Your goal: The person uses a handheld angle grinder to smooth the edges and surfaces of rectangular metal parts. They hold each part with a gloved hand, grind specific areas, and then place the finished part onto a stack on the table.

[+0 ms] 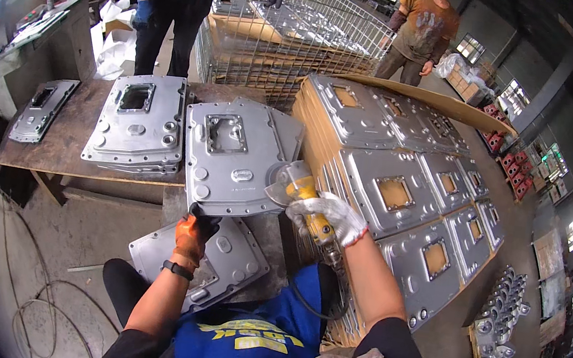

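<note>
My right hand [341,220], in a white glove, is wrapped round a yellow angle grinder [300,187]. The grinder's disc and guard are beside the right edge of a grey cast-metal cover [253,156], which has a square opening. At that cover's near edge, my left hand [192,235], in an orange glove with dark fingertips, is closed; I cannot tell how far its fingers reach round the edge. A second metal cover [251,251] lies lower, close to my legs, partly hidden by my left hand and forearm.
More covers [134,125] rest on a wooden table [64,148] at left. Tall layered stacks of covers [394,194] with cardboard stand at right. A cable [53,300] loops over the floor. Beyond, two people stand near a wire cage [260,51].
</note>
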Action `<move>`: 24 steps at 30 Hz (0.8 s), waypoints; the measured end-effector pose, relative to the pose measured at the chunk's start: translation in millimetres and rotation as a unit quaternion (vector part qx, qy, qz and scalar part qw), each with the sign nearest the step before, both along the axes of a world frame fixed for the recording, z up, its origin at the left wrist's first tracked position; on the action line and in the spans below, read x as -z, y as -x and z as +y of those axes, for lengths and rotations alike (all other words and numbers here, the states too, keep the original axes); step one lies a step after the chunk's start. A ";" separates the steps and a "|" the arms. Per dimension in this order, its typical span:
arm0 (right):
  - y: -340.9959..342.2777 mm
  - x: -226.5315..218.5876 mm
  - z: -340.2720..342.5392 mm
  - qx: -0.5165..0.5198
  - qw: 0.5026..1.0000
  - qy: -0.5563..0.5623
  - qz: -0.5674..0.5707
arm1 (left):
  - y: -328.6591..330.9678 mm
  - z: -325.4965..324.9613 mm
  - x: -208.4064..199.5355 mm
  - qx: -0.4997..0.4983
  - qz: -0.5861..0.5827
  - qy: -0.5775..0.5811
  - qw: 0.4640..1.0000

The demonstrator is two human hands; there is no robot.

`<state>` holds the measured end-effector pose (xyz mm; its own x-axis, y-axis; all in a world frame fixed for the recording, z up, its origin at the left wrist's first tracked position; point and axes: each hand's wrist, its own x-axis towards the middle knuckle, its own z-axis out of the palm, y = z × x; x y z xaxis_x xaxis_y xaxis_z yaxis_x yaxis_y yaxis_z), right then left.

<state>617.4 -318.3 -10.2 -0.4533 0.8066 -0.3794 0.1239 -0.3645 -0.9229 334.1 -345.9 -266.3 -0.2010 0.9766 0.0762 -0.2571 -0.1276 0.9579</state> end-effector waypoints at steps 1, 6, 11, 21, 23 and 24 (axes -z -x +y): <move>-0.3 5.4 -5.8 0.020 0.999 -0.012 0.025 | 1.4 1.5 -1.6 0.005 -0.012 -0.002 1.000; -14.6 24.4 -42.8 0.100 0.931 0.040 0.348 | 5.8 3.3 -9.6 0.068 -0.093 -0.031 0.993; -32.7 69.4 -65.9 0.136 0.911 0.059 0.385 | 17.0 -2.6 -38.0 0.167 -0.193 0.019 0.967; -45.0 140.7 -125.0 0.157 0.912 0.249 0.285 | -8.2 -5.9 -77.6 0.032 0.192 -0.095 0.976; -31.3 147.5 -115.3 0.162 0.917 0.288 0.225 | -8.0 -4.0 -73.5 0.048 0.131 -0.059 0.988; -29.3 163.1 -103.6 0.143 0.915 0.301 0.227 | -2.6 -2.7 -74.0 0.072 0.260 -0.015 0.963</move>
<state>646.7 -421.9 -173.3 -0.4782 0.6236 -0.6184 -0.4023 -0.7814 -0.4770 336.7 -348.7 -192.3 0.0096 0.9874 0.1582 0.2397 -0.1559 0.9582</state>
